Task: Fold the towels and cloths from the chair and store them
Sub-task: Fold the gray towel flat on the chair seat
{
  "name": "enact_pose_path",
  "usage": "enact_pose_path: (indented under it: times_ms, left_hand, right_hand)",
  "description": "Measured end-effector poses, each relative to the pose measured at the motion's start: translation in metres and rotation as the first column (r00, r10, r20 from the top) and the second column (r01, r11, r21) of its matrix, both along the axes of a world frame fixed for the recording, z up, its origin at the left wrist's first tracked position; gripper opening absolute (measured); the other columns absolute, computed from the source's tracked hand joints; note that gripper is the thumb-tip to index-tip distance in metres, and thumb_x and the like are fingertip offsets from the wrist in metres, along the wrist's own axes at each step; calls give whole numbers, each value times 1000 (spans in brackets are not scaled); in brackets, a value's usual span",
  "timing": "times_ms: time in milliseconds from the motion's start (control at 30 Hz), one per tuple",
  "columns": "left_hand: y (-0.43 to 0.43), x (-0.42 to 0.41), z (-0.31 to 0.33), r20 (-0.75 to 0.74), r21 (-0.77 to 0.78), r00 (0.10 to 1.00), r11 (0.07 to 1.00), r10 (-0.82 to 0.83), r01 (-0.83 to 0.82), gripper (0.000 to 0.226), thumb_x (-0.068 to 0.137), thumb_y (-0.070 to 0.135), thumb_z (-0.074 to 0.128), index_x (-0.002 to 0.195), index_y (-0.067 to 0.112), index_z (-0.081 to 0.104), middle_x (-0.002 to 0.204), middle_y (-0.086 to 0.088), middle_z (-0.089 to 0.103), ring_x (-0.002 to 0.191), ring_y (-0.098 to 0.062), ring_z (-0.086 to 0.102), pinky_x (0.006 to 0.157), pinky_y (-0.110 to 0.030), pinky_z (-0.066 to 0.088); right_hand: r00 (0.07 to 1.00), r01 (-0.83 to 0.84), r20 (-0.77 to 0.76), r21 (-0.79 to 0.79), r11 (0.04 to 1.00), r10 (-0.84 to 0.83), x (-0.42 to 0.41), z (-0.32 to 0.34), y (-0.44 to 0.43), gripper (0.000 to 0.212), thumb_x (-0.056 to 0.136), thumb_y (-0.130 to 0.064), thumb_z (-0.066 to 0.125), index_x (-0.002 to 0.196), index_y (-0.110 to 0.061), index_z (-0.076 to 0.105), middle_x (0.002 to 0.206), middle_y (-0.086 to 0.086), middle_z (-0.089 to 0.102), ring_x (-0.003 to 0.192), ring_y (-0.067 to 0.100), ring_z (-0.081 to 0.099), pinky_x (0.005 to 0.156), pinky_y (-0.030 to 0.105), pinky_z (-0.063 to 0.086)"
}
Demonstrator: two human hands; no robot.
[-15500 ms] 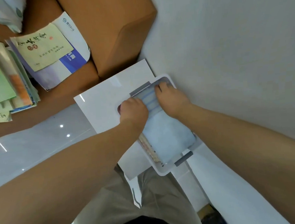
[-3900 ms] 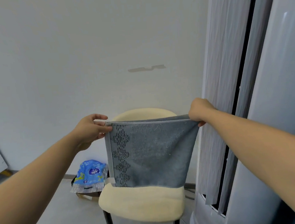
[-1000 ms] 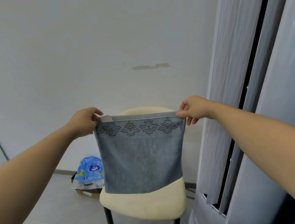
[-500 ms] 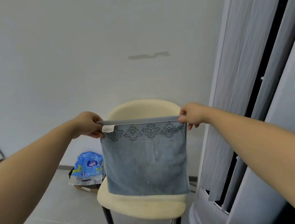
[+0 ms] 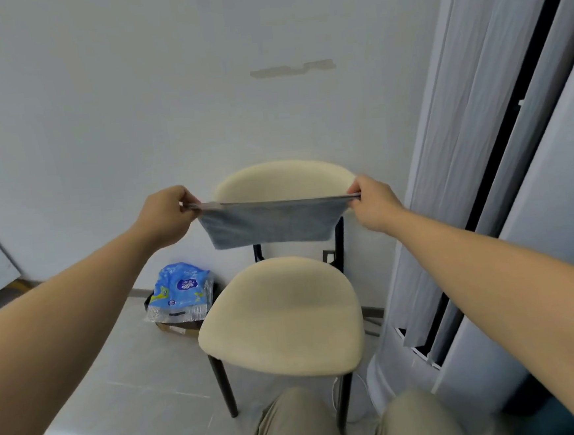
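Pinching the top corners, the left hand [image 5: 165, 216] and right hand [image 5: 373, 201] hold the grey towel [image 5: 272, 224] taut in the air above the cream chair [image 5: 283, 317]. It looks soft, light and limp, so corners and edges seem the best holds.

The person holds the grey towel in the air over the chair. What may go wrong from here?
1. The left hand and right hand only pinch the grey towel at its top corners; if one pinch slips, it may fall onto the chair or the floor.
2. Its lower edge hangs free, so the next fold could come out uneven.
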State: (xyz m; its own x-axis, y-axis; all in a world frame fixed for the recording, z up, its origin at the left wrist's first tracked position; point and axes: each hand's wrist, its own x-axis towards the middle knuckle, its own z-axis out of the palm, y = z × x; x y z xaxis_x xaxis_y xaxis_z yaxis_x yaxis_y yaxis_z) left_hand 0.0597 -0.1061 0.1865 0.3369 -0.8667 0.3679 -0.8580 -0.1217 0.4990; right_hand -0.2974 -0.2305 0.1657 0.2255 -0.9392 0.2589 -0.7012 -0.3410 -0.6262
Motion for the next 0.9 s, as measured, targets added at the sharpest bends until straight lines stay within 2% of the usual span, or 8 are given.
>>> enact_pose_path:
  times_ms: [100, 167, 267, 433, 567, 733, 833, 900]
  left_hand:
    - [23, -1, -30, 26, 192, 999, 981, -42, 36, 8, 90, 8, 66, 91, 15, 69, 92, -3, 70, 90, -25, 63, 72, -32, 45]
    - [37, -2, -40, -4, 246, 998, 968, -57, 56, 11, 88, 4, 65, 88, 15, 67, 83, -3, 72, 83, -22, 68, 66, -30, 49]
    - [53, -2, -33, -189, 228, 981, 969, -49, 92, 3, 89, 7, 67, 90, 9, 66, 77, -9, 75, 68, -21, 74, 63, -34, 58]
    - [48, 2, -12, -374, 93, 925, 990, -61, 103, 7, 92, 11, 68, 96, 6, 66, 67, -7, 71, 54, -13, 68, 50, -23, 51]
    - [5, 11, -33, -445, 172, 896, 981, -2, 88, 11, 93, 8, 67, 102, 1, 66, 77, -14, 67, 54, -15, 66, 45, -18, 51]
    - [-69, 22, -106, -545, 359, 827, 929, 135, 85, 11, 95, -1, 61, 106, -4, 63, 92, -22, 66, 48, -13, 68, 49, -20, 56]
    - [-109, 31, -156, -563, 412, 803, 908, 195, 69, 13, 94, -3, 61, 107, -8, 62, 101, -28, 68, 56, -18, 71, 49, -19, 56]
    - [-132, 34, -180, -578, 412, 786, 910, 220, 49, 16, 94, -3, 61, 109, -10, 62, 105, -29, 68, 66, -22, 71, 52, -19, 57]
  right_hand:
    - [984, -62, -162, 95, 993, 77, -7, -28, 18, 8, 95, -10, 57, 96, -18, 57, 106, 11, 65, 97, 29, 61, 76, 33, 48]
    - [975, -101, -178, 176, 979, 133, -11, -37, 30, 5, 95, -9, 56, 97, -13, 59, 100, 13, 70, 92, 28, 69, 71, 34, 54]
    - [986, -126, -82, 214, 969, 146, -15, -24, 43, 9, 96, -9, 55, 103, -10, 59, 93, 13, 72, 66, 21, 72, 52, 24, 48]
    - [996, -77, 55, 160, 984, 69, -13, 11, 34, 19, 89, -8, 58, 106, -13, 65, 84, 10, 71, 49, 18, 67, 38, 19, 39]
    - [999, -35, 49, 305, 952, 21, 3, -8, -1, 25, 88, -2, 53, 112, -9, 61, 90, 19, 71, 51, 23, 69, 40, 26, 41]
    - [995, 7, 82, 562, 827, -64, 31, -95, -75, 29, 98, 4, 40, 124, -6, 50, 110, 31, 59, 50, 27, 70, 40, 28, 53]
    - [985, 63, 88, 616, 785, -148, 45, -142, -115, 30, 100, 4, 43, 127, -6, 52, 111, 33, 62, 64, 31, 71, 45, 30, 59]
    - [980, 89, 89, 608, 789, -179, 54, -167, -137, 30, 98, 6, 46, 125, -6, 54, 110, 31, 64, 75, 34, 72, 57, 34, 63]
